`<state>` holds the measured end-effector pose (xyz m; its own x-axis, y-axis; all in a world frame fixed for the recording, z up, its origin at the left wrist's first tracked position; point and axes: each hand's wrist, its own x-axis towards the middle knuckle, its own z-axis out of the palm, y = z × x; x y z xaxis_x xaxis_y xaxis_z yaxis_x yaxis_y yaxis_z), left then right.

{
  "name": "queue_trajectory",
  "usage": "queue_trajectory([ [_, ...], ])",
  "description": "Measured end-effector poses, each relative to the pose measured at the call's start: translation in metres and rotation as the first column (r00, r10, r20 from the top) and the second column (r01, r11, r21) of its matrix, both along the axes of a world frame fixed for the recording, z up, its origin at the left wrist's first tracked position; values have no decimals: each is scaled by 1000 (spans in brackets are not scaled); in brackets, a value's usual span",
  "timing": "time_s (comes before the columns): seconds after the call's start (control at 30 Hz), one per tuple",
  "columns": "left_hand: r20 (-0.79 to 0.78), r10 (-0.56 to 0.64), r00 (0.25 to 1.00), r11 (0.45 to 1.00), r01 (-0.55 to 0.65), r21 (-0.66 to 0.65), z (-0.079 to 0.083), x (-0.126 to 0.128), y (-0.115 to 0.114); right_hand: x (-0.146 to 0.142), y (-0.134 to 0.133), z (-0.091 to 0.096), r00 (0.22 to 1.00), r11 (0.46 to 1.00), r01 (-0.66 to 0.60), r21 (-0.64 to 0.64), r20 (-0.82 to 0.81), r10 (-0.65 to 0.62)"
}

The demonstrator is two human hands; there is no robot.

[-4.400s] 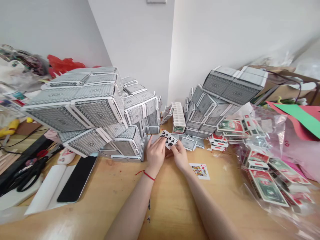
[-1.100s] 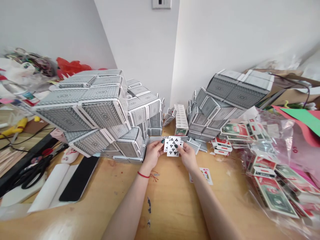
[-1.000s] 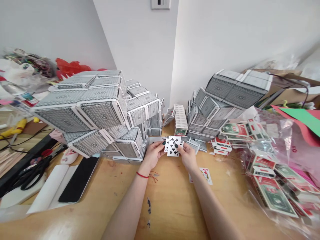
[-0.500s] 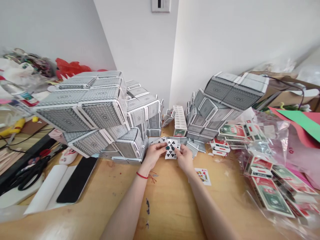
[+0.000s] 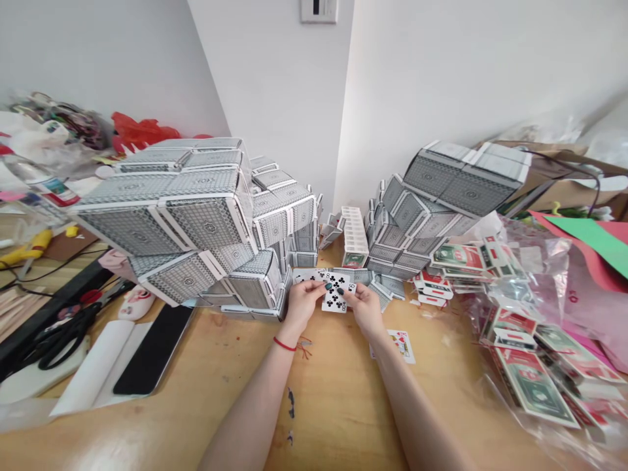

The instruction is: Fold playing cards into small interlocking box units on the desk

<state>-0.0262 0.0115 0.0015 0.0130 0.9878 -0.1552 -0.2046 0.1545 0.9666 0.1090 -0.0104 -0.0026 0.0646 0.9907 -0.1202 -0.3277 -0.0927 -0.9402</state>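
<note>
Between my two hands is a playing card, an eight of clubs, face up, over another card lying crosswise. My left hand pinches the cards from the left with thumb and fingers. From the right, my right hand pinches them too, its thumb on the face. Behind my hands more playing cards lie loosely on the wooden table. A king of hearts lies face up, partly under my right forearm.
Folded-card blocks are stacked in a large structure on the left and another on the right. Card boxes in plastic fill the right side. A black phone, scissors and paper roll lie left.
The eight of clubs has tilted slightly and shifted a little left between my hands. Both hands keep their pinch. The whole view has shifted slightly.
</note>
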Motion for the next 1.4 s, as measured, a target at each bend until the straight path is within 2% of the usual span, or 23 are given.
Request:
queue_trajectory([
  [0.13,-160,37,986,996,-24,82,0,6,-5,-2,0,0,999,1000,7,-6,31,-7],
  [0.27,-398,215,892,954,-103,283,6,14,-13,-5,-1,-4,998,999,34,26,51,-35],
  [0.37,-508,243,827,934,-59,352,10,17,-18,-5,-1,-7,996,997,74,34,47,-75],
  [0.5,-635,208,744,926,58,372,11,16,-20,-3,1,-8,993,994,104,36,54,-106],
  [0.6,-655,172,736,915,127,383,9,15,-21,0,2,-6,980,984,172,49,90,-176],
  [0.7,-649,150,746,913,147,380,6,16,-23,2,2,-4,970,973,218,70,97,-225],
  [0.97,-570,68,819,924,164,346,8,16,-21,4,2,-5,965,972,227,62,118,-233],
  [1.1,-543,28,839,918,194,346,12,16,-21,4,2,-3,978,980,194,52,64,-198],
  [1.2,-556,41,830,914,193,356,13,17,-22,4,1,-3,984,984,171,46,48,-173],
  [1.4,-625,58,778,918,204,339,8,14,-21,6,1,-9,951,975,211,71,215,-221],
])
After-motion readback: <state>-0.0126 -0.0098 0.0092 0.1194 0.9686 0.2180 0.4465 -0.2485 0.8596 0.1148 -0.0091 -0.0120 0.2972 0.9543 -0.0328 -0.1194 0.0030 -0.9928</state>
